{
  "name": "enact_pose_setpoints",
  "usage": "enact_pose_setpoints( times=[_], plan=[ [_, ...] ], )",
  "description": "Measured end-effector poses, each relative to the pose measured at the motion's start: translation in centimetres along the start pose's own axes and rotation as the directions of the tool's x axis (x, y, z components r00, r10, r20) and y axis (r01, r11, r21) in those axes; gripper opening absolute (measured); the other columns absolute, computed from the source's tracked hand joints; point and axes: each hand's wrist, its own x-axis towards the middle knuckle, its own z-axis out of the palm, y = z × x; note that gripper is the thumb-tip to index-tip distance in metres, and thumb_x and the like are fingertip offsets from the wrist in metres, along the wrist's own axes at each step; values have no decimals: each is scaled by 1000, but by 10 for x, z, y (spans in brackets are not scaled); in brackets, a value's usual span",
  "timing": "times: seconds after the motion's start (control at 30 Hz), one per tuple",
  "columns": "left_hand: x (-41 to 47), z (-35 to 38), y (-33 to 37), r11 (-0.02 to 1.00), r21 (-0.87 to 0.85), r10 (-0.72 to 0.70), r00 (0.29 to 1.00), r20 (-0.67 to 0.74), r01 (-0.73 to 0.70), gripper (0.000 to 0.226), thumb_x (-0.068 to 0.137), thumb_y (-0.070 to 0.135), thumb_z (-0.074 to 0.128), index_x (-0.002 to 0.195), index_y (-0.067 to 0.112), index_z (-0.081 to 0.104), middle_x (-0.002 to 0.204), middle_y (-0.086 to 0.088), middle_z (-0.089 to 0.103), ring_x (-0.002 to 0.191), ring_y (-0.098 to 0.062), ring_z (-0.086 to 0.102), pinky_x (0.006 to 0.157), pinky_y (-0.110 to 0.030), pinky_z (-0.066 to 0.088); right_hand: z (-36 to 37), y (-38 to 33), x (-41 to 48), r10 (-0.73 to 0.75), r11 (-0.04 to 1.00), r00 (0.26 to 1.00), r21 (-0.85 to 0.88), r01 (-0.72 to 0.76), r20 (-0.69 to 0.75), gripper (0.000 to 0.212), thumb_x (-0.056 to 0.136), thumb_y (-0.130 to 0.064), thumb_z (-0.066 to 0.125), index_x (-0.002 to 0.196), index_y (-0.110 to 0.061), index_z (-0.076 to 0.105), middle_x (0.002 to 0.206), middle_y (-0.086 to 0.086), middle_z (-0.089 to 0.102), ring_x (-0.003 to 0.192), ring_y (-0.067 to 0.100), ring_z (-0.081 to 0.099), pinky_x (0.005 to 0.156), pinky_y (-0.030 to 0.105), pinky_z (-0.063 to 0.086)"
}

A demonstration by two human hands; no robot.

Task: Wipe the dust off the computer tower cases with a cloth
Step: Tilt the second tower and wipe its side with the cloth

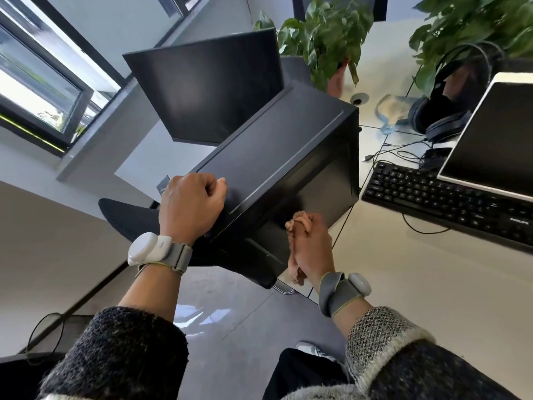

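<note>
Tower case (274, 157) under fisted left hand (190, 209), right hand (313, 251) gripping cloth (296, 271); keyboard (447, 200) reads PHILIPS.

The white table (403, 284) carries a keyboard (450, 197), headphones (435, 122) and a monitor (496, 134). The computer tower (277, 157) stands at its edge.

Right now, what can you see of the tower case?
Black, boxy tower case: matte top panel with a raised border line, glossier side below. It sits between a monitor and a keyboard. The left hand rests curled on its top; the right hand presses a tan cloth against its side.
</note>
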Motion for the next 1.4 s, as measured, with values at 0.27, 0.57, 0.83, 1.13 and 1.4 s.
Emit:
enact_pose_setpoints(
  times=[0.27,0.57,0.83,1.13,1.4],
  plan=[
    [0,0,1,1000,-25,-9,1000,-6,8,50,95,31,59,54,8,42,46,-2,34,50,-24,43,60,-40,48,-7,-20,9,-101,995,995,-19,102,25,1,107,-11,56,107,-11,56,81,-12,62,65,-6,62,54,7,42],
    [-2,0,2,999,-42,-9,1000,-14,8,51,95,30,60,52,9,40,45,1,31,47,-19,39,60,-36,44,-14,-4,28,46,995,999,-94,-46,2,9,103,-21,58,112,-18,59,87,-8,64,80,11,63,65,27,44],
    [-2,0,0,999,-44,-14,1000,-18,14,50,95,29,60,52,10,42,44,1,33,46,-19,41,56,-30,35,-16,6,32,30,996,999,-84,-33,-37,8,103,-16,56,110,-17,60,92,-9,63,92,19,62,72,23,40],
    [-2,-1,3,999,-38,-25,999,-21,24,52,95,30,60,52,11,38,44,1,30,48,-20,42,59,-34,40,-15,-10,34,-100,994,991,-40,97,-85,3,103,-14,58,105,-16,60,86,-8,65,74,0,63,63,12,46],
    [-2,-1,5,998,-35,-46,999,-12,46,51,95,33,58,54,9,39,47,-1,36,56,-27,48,63,-39,47,-28,-4,45,17,1000,996,3,-17,-90,13,106,-25,58,110,-12,62,87,-4,68,80,17,64,65,23,40]
  ],
)
